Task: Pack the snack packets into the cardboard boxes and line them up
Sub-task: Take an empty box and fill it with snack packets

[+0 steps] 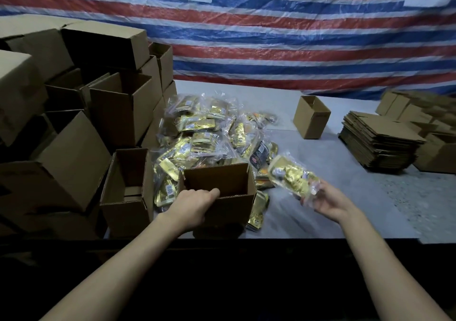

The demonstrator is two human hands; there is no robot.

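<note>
An open cardboard box (237,206) stands at the table's near edge, its inside dark. My left hand (195,203) grips the box's near rim, fingers curled over it. Just right of the box, my right hand (325,201) holds a gold snack packet (292,178) in clear wrap, lifted above the table. Behind the box lies a heap of gold snack packets (209,133). Another open box (128,190) stands left of the held one.
Stacked open cardboard boxes (74,103) fill the left side. A lone open box (311,117) stands on the grey table (333,162) at the back. Flattened cartons (377,143) and more boxes (436,153) lie right. A striped tarp (296,37) hangs behind.
</note>
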